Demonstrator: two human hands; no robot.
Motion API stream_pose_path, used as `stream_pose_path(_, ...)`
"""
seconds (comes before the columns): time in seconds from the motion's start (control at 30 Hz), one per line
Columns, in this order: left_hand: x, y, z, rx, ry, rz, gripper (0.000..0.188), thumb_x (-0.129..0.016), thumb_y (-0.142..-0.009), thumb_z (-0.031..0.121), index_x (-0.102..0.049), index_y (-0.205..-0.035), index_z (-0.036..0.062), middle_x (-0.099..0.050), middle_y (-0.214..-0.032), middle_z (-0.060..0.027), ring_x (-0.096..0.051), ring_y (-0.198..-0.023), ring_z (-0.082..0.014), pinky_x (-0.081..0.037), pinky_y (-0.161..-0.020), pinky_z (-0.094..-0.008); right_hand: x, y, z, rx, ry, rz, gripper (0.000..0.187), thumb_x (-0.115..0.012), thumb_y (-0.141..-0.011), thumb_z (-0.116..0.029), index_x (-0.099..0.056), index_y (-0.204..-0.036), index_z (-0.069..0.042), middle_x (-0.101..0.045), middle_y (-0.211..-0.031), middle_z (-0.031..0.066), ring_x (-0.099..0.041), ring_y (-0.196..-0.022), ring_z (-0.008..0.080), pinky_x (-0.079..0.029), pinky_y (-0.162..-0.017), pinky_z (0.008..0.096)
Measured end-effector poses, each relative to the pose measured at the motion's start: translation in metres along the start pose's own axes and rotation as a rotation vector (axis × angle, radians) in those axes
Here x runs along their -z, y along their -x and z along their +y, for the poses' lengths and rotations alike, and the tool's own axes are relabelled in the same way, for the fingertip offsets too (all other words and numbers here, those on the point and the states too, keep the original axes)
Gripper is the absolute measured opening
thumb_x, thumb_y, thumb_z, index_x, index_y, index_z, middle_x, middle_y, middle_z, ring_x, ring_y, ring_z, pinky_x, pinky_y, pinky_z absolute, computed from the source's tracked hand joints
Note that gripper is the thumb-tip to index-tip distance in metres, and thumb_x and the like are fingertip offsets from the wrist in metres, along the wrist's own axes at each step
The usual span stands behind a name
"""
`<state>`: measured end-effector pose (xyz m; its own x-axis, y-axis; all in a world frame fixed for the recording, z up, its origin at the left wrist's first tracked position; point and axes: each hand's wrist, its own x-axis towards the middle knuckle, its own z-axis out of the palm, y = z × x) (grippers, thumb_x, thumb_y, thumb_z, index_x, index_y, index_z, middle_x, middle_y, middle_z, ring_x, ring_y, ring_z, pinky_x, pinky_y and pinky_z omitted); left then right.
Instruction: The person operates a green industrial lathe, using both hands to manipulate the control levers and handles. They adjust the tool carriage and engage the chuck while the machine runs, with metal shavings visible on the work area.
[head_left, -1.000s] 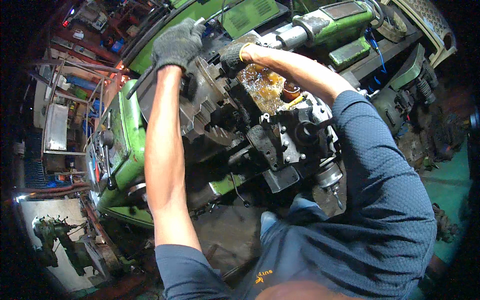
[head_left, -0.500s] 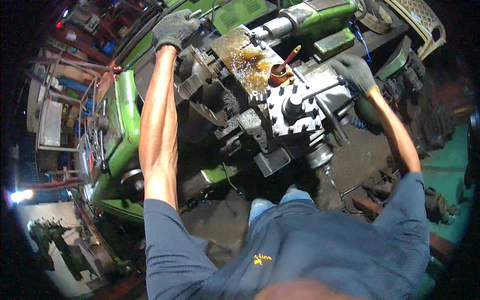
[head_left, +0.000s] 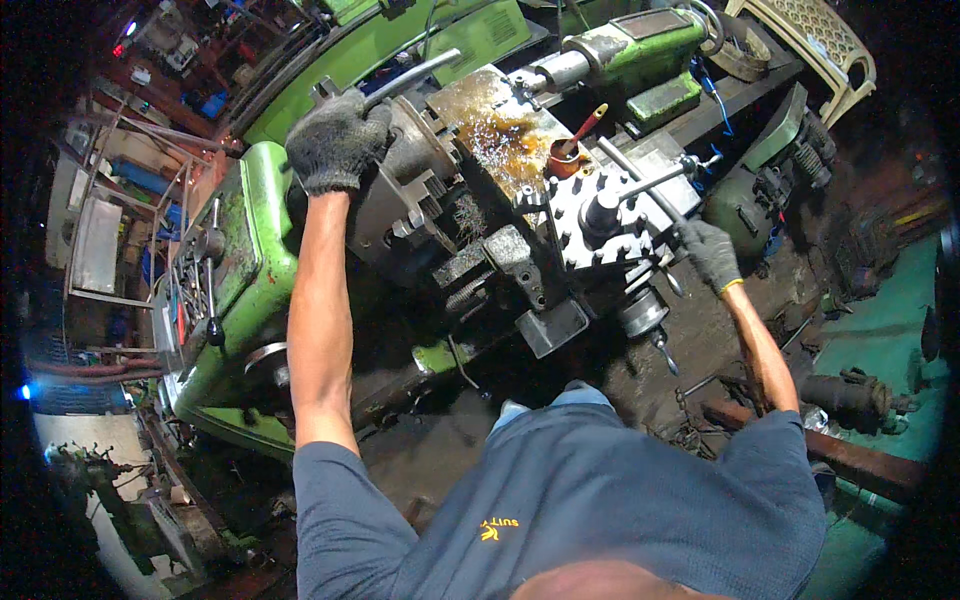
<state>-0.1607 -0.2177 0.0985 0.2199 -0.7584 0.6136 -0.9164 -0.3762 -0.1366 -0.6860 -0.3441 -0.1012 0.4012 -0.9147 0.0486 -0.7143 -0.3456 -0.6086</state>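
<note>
My left hand (head_left: 338, 145), in a dark grey knit glove, is closed beside the lathe chuck (head_left: 418, 145). A steel bar (head_left: 412, 78) sticks out past its fingers toward the back; the gripped end is hidden. My right hand (head_left: 708, 252), gloved too, is closed at the near end of a long metal rod (head_left: 642, 182). That rod slopes beside the square tool post (head_left: 600, 225), which has a clamping lever (head_left: 655, 182) on top. A red cup (head_left: 566, 160) with a brush (head_left: 588, 125) in it stands behind the tool post.
An oily, chip-strewn plate (head_left: 495, 120) lies between chuck and green tailstock (head_left: 640, 65). Curly swarf (head_left: 468, 215) hangs near the chuck jaws. The green headstock (head_left: 255, 220) is at left, with control levers (head_left: 210, 285). A beige plastic chair (head_left: 815, 45) stands far right.
My right hand has come nearer, from the carriage's right side onto the rod's end. My left hand has moved down and nearer, and more of the steel bar shows beyond it.
</note>
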Motion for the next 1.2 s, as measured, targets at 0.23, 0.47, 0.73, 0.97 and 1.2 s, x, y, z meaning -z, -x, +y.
stream_pose_path(0.23,0.002,0.000,0.004,-0.147,-0.024,0.033,0.031,-0.066,-0.081,0.046,-0.070,-0.081,0.0156,-0.066,-0.071,-0.0146,-0.067,-0.066,-0.0339,-0.051,-0.061,-0.0484,0.101,-0.072,-0.057,0.273,0.229,0.063,0.052,-0.056,-0.097,-0.055,-0.067,-0.084,-0.006,-0.061,-0.068,0.0197,-0.062,-0.063,0.0373,-0.046,-0.058,0.0461)
stream_pose_path(0.47,0.006,0.001,0.000,-0.162,-0.003,0.124,0.033,-0.068,-0.078,0.047,-0.073,-0.081,0.0142,-0.067,-0.071,-0.0142,-0.065,-0.065,-0.0342,-0.051,-0.061,-0.0463,0.083,-0.161,-0.124,0.524,0.103,0.018,0.043,-0.061,-0.097,-0.048,-0.074,-0.098,-0.007,-0.070,-0.078,0.0175,-0.069,-0.071,0.0291,-0.051,-0.065,0.0420)
stream_pose_path(0.73,-0.003,-0.005,-0.002,-0.118,-0.028,0.106,0.033,-0.069,-0.077,0.048,-0.071,-0.075,0.0146,-0.066,-0.070,-0.0139,-0.065,-0.064,-0.0347,-0.050,-0.060,-0.0469,0.063,-0.201,-0.154,0.593,0.011,-0.145,0.041,-0.062,-0.099,-0.038,-0.063,-0.081,-0.002,-0.050,-0.062,0.0116,-0.043,-0.059,0.0131,-0.039,-0.056,0.0363)
stream_pose_path(0.97,-0.010,-0.016,-0.009,-0.120,0.005,0.084,0.032,-0.069,-0.078,0.045,-0.069,-0.074,0.0140,-0.066,-0.071,-0.0129,-0.065,-0.065,-0.0340,-0.051,-0.060,-0.0475,0.064,-0.276,-0.150,0.844,0.069,0.044,0.038,-0.071,-0.090,-0.044,-0.074,-0.100,-0.008,-0.071,-0.082,0.0156,-0.070,-0.075,0.0303,-0.055,-0.069,0.0390)
stream_pose_path(1.2,-0.017,-0.016,-0.020,-0.071,0.050,0.070,0.031,-0.066,-0.079,0.043,-0.071,-0.080,0.0120,-0.068,-0.074,-0.0153,-0.066,-0.068,-0.0368,-0.052,-0.063,-0.0495,0.081,-0.321,-0.223,1.082,0.355,0.156,0.037,-0.076,-0.085,-0.043,-0.069,-0.095,-0.007,-0.066,-0.079,0.0161,-0.065,-0.074,0.0373,-0.051,-0.065,0.0432)
